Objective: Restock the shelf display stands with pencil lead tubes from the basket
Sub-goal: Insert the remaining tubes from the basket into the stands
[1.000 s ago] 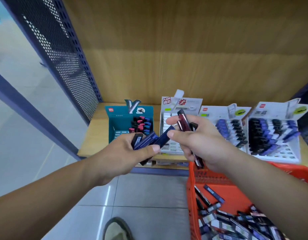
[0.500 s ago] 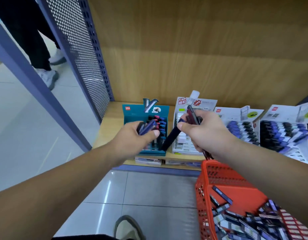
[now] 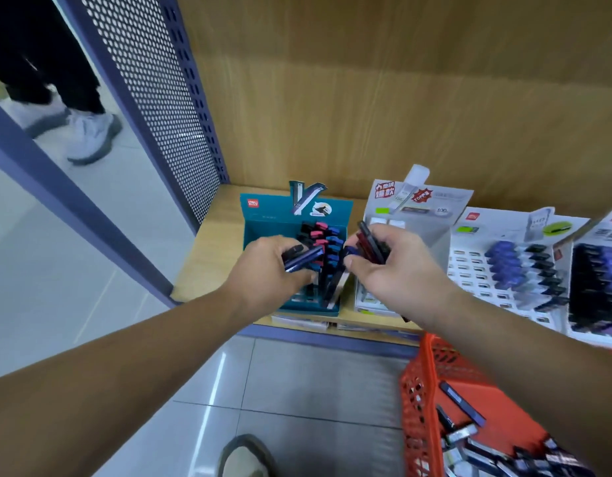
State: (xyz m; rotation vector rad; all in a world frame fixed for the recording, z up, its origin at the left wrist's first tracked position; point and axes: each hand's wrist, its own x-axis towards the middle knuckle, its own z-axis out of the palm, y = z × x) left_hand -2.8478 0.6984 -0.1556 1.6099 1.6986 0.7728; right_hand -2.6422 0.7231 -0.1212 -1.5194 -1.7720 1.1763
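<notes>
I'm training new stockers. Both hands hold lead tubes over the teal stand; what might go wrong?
The left hand grips a bundle of lead tubes; one might slip to the floor. The right hand, holding several more tubes, might knock over tubes standing in the crowded teal display stand.

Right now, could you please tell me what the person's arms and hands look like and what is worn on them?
The left forearm and right forearm are bare to the frame edge, with no sleeves in view. The left hand and right hand are bare too: no gloves, and I can see no watch, bracelet or ring.
</notes>
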